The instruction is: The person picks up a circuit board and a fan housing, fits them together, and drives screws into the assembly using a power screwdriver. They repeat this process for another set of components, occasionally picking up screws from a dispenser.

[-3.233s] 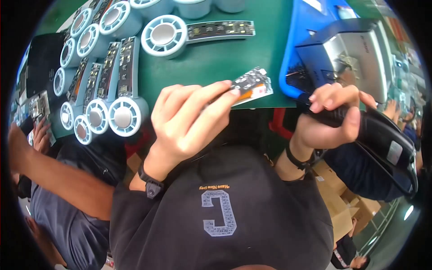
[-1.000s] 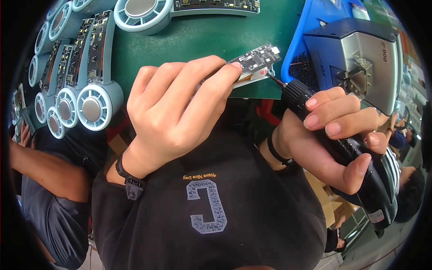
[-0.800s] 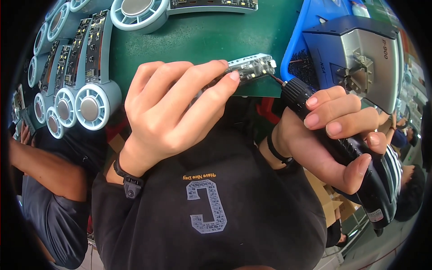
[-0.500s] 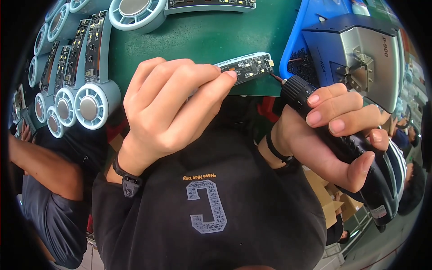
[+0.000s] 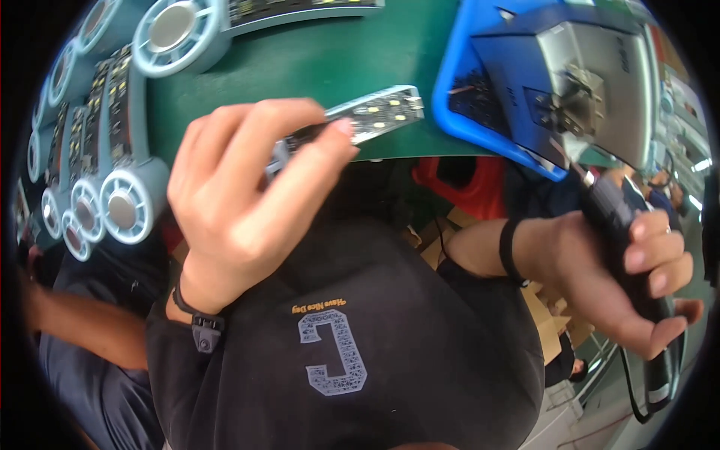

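Observation:
Between thumb and fingers, my left hand [image 5: 236, 191] pinches a narrow light-blue plastic housing with a circuit board [image 5: 384, 114] set in it. The board faces up, showing several small pale components, and its far end points right. My fingers hide the other end. On the right, my right hand [image 5: 581, 259] is wrapped round a black electric screwdriver [image 5: 609, 206]. Its thin bit points up and left, in front of the metal mechanism of a grey screw feeder [image 5: 619, 97]. Whether the bit touches the feeder I cannot tell.
A blue tray [image 5: 442, 94] beside the feeder holds a heap of small dark pieces [image 5: 476, 105]. Light-blue fan-shaped units [image 5: 124, 206] with boards in their handles crowd the left of the green table [image 5: 300, 64]. A co-worker's arm [image 5: 90, 326] is at lower left.
The screwdriver has left the board's right end and swung right to the feeder. My left hand has shifted slightly left, still holding the housing. The whole view has turned a little.

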`<state>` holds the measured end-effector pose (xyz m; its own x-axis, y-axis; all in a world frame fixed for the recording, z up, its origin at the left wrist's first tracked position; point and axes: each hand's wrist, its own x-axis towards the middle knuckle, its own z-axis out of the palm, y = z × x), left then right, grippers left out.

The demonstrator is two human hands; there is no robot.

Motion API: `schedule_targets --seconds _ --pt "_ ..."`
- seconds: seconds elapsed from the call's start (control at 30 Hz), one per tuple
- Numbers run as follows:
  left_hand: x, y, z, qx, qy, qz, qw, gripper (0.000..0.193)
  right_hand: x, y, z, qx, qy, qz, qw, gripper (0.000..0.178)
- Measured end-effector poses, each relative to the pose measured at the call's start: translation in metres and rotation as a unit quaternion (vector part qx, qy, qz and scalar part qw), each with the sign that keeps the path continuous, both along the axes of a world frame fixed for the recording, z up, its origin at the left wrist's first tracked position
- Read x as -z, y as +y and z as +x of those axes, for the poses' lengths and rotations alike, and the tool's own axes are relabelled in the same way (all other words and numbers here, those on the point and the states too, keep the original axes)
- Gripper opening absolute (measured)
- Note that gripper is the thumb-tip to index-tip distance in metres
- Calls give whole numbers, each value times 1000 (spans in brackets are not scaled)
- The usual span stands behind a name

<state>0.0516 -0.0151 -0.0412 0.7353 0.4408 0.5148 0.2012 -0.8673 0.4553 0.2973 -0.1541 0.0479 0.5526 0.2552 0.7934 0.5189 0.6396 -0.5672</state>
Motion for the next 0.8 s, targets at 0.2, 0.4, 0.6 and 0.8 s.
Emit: schedule_targets --seconds 0.2,0.4,0.6,0.8 --pt "1 -5 0 -19 19 -54 998 32 -4 11 37 38 -16 -63 997 45" --pt "-4 -3 12 -17 22 -3 1000 25 9 28 59 34 -14 -39 999 46" --pt "2 -4 14 -34 14 -15 999 27 23 41 74 4 -4 -27 1000 46" --pt "5 5 13 -28 6 -12 1000 29 29 65 21 -58 -8 -36 998 44"
